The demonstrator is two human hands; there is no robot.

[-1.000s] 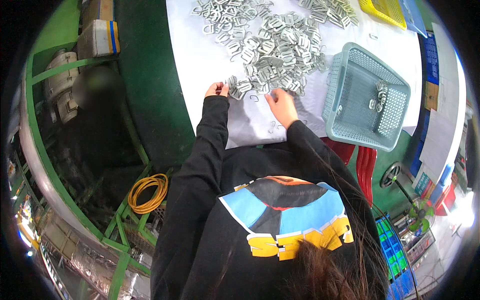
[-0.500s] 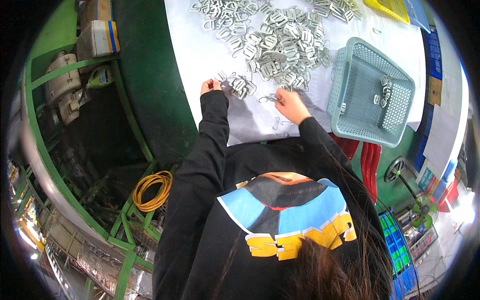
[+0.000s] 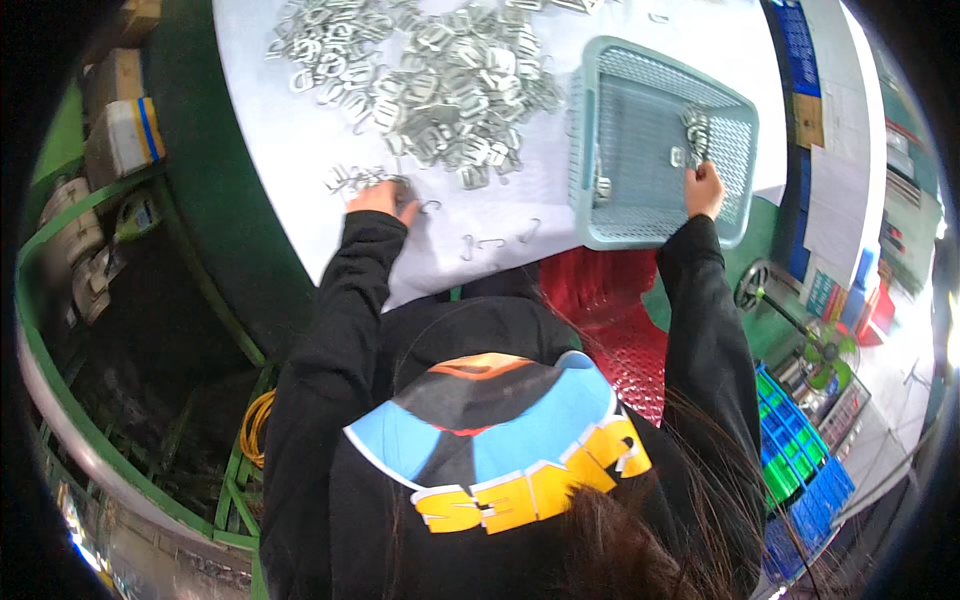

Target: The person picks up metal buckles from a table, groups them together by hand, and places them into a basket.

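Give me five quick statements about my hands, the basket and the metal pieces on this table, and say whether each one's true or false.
1. The right hand is at the right-hand part of the grey-blue basket. True.
2. Both hands are at the basket. False: the left hand is over the white table, at a small cluster of metal pieces.
3. The basket is filled to its rim. False: only a few pieces show in it, and much of its floor is bare.
4. A few thin curved pieces lie loose on the table, nearer the person than the large pile. True.
5. The basket stands to the left of the large pile. False: it stands to the right.
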